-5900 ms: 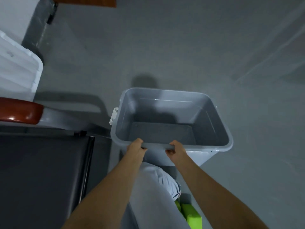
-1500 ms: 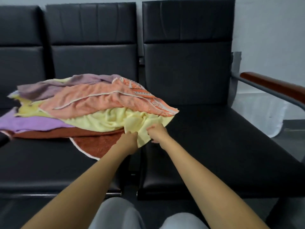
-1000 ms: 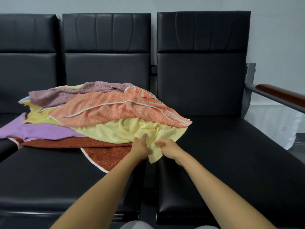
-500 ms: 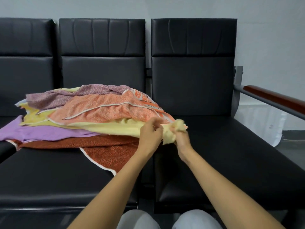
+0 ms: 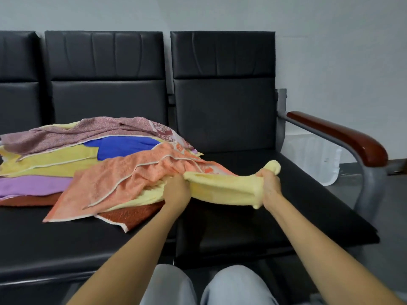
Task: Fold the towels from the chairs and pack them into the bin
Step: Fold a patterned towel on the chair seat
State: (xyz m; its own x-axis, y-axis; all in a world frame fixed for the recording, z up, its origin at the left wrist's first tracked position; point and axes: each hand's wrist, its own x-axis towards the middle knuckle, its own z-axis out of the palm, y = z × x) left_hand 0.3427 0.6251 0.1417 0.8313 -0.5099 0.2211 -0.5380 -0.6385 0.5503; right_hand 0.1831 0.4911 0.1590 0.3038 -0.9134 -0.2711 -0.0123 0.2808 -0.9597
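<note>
A heap of towels lies on the middle black chair seat: an orange towel on top, with mauve, blue, yellow, lilac and rust-red ones around and under it. A pale yellow towel is stretched out of the heap toward the right-hand seat. My left hand grips it near the heap. My right hand grips its bunched end above the right seat. The bin is out of view.
The row of black chairs has tall backrests against a grey wall. A wooden-topped metal armrest closes the right end. A white plastic crate stands on the floor beyond it. My knees are at the bottom.
My hands have moved apart, the right one drawing the pale yellow towel rightward out of the heap. The orange towel slid forward, uncovering a blue towel behind it.
</note>
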